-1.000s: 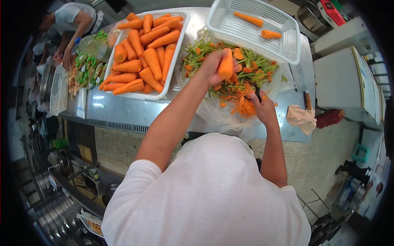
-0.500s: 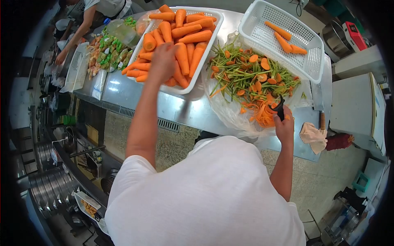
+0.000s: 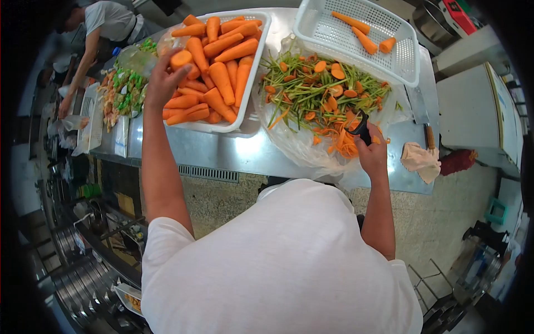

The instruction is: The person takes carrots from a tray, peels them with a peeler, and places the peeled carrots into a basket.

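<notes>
At the left edge of a white basket (image 3: 261, 61) heaped with carrots (image 3: 222, 78), my left hand (image 3: 161, 86) has its fingers and thumb around the thick end of a carrot (image 3: 181, 59). My right hand (image 3: 371, 149) grips a black peeler (image 3: 360, 127). Under the peeler lie orange carrot peelings (image 3: 340, 139), beside a pile of green stalks (image 3: 303, 83) mixed with cut carrot tops. The pile rests on a clear plastic sheet (image 3: 295, 150).
A second white basket (image 3: 389, 72) holds a few carrots at the back right. A knife (image 3: 427, 119) and a pale cloth (image 3: 420, 160) lie on the metal table (image 3: 245, 147). Vegetable scraps (image 3: 119, 89) sit at the left. Another person (image 3: 105, 25) works beyond them.
My left hand has moved left across the carrot basket and now has a carrot in its fingers. The view has shifted, and my right hand still holds the peeler over the peelings.
</notes>
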A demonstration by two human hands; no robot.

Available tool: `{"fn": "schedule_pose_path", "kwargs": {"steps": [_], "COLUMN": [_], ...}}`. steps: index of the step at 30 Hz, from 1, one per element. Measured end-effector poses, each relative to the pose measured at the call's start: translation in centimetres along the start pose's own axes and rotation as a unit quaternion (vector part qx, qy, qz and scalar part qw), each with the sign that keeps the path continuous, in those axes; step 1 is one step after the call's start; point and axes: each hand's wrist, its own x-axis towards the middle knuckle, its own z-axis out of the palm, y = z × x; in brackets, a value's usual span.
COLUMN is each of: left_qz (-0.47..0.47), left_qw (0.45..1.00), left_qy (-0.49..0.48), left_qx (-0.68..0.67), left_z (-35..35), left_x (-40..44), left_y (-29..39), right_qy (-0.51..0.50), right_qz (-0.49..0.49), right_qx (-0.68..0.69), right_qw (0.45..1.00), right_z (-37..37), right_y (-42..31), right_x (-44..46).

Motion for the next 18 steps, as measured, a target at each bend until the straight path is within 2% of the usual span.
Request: {"fn": "schedule_pose_path", "kwargs": {"steps": [1, 2, 3, 4, 6, 8, 9, 10, 12, 13, 14, 16, 18], "left_qz": [0.002, 0.036, 0.068, 0.081, 0.026, -0.186, -0.255, -0.317, -0.349, -0.382, -0.383, -0.299, -0.292], "left_qw": [1.0, 0.984, 0.937, 0.914, 0.882, 0.805, 0.744, 0.669, 0.663, 0.658, 0.656, 0.779, 0.777], "left_qy": [-0.005, -0.005, -0.005, -0.006, -0.035, -0.098, -0.134, -0.175, -0.219, -0.256, -0.264, -0.27, -0.262], "left_qx": [-0.003, -0.175, -0.342, -0.397, -0.469, -0.555, -0.604, -0.649, -0.625, -0.596, -0.595, -0.48, -0.491], "left_z": [0.8, 2.6, 4.7, 7.6, 14.3, 21.8, 24.4, 26.2, 28.5, 29.3, 29.5, 29.5, 29.3], "left_x": [-0.4, -0.9, -1.2, -1.6, -2.8, -4.8, -5.7, -6.9, -8.8, -9.5, -10.1, -10.7, -10.7], "left_y": [1.1, 2.9, 4.4, 5.0, 5.0, 5.4, 6.7, 7.7, 8.3, 8.3, 9.0, 10.4, 11.0], "right_qy": [0.009, 0.017, 0.02, -0.003, -0.022, -0.031, -0.025, -0.024, -0.003, 0.004, 0.017, 0.041, 0.039], "right_qz": [-0.012, -0.024, -0.023, -0.042, -0.06, -0.003, -0.002, -0.041, -0.11, -0.108, -0.123, -0.147, -0.164], "right_qx": [-0.013, -0.027, -0.03, -0.011, 0.006, 0.129, 0.126, 0.094, 0.016, 0.013, -0.053, -0.138, -0.168], "right_qw": [1.0, 0.999, 0.999, 0.999, 0.998, 0.991, 0.992, 0.994, 0.994, 0.994, 0.991, 0.979, 0.971], "right_z": [0.0, -0.1, -0.4, -0.6, -0.4, 0.2, 0.3, 0.3, 0.4, 0.2, 0.0, 0.0, 0.2], "right_y": [0.5, 0.8, 0.5, -0.2, -0.5, -0.1, -0.2, -0.3, -0.6, -0.8, -1.9, -4.1, -4.6], "right_x": [-0.2, -0.3, -0.3, -0.1, 0.2, 0.8, 1.1, 1.5, 2.1, 2.0, 1.9, 1.7, 1.5]}}
